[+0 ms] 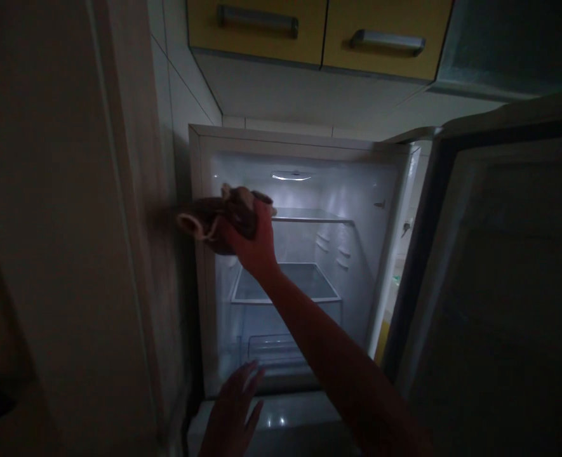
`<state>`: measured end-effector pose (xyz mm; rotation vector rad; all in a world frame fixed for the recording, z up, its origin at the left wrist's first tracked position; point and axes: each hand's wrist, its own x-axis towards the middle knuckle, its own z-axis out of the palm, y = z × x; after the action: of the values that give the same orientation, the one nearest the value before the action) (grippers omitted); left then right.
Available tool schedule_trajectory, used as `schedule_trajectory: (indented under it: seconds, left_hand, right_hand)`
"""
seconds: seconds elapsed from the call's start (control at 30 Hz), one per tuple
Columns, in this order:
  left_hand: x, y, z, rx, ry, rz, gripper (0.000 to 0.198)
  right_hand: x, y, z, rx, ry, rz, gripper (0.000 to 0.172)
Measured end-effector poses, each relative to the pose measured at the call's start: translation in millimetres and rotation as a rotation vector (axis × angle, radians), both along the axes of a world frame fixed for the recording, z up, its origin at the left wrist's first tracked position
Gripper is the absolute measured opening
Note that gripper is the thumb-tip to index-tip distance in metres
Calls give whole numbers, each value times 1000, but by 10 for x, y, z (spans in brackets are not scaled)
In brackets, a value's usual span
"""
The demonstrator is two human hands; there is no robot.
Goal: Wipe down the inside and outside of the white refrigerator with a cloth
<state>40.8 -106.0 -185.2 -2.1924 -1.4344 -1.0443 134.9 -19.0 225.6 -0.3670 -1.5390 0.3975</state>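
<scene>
My right hand (254,244) reaches up and to the left, its fingers wrapped round a bunched brown cloth (214,219) with a pale edging. The cloth lies across the left front edge of an open, lit refrigerator (202,285); whether it touches that edge I cannot tell. Low in the picture, my left hand (235,406) holds nothing, its fingers apart, in front of the refrigerator's lower part. Inside are an upper glass shelf (314,219), a lower glass shelf (285,282) and a clear drawer (275,346) at the bottom.
The refrigerator door (495,285) stands swung out to the right. Yellow cabinets (256,38) with metal handles hang above. A wooden door frame (138,222) rises close on the left. A key (407,227) shows in the gap behind the door's hinge side.
</scene>
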Motion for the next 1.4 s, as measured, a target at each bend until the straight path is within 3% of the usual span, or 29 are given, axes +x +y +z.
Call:
schedule_trajectory:
  seconds: [0.1,0.2,0.27,0.33,0.47,0.53,0.57,0.6,0.67,0.87,0.97,1.03,1.17,1.3,1.4]
  left_hand:
    - [224,233,-84,-40,91,33,81]
    - [332,412,-184,-57,82,73,74]
    - [344,485,-242,-28,64,86,68]
    - [322,533,-252,23,50,81,64]
    - [178,579,-128,118,47,-1,46]
    - [80,566,-69,142,86,-47,37]
    - [36,549,-57,148,110,-65,35]
    - [-1,527,-60,152,127,-76,33]
    - [-50,484,-102,151,127,-83,34]
    - [-110,519,-250,175,65,-65,43]
    - [-161,590,-261,251,109,-88,49]
    - [-191,631,-282,276,135,-106,52]
    - [-216,697,-382,285,132,-92,54]
    - [-213,720,-464,262,127,-97,60]
    - [-204,716,-479,275,98,-80,58]
  right_hand:
    - [-256,167,277,225,-426,-291,71]
    - [-327,208,139,249,-583,-404,72]
    - [-283,183,-146,256,-646,-418,66]
    - [-209,136,-551,260,-744,-416,62]
    - [-62,61,-1395,323,-1008,-390,55]
    - [-4,72,-1589,439,-1116,-369,42]
    - [19,91,-1585,511,-1154,-355,35]
    - [37,118,-1506,581,-1179,-345,29]
    - [59,182,-1137,684,-1185,-356,27]
    - [-133,207,757,675,-904,-622,43]
    - [-362,129,1376,674,-844,-693,42]
    - [-457,95,1557,678,-823,-707,41]
    - [-282,121,1655,694,-788,-746,42]
    - [424,214,1703,585,-705,-876,59]
    - [1119,287,1705,447,-492,-1015,51]
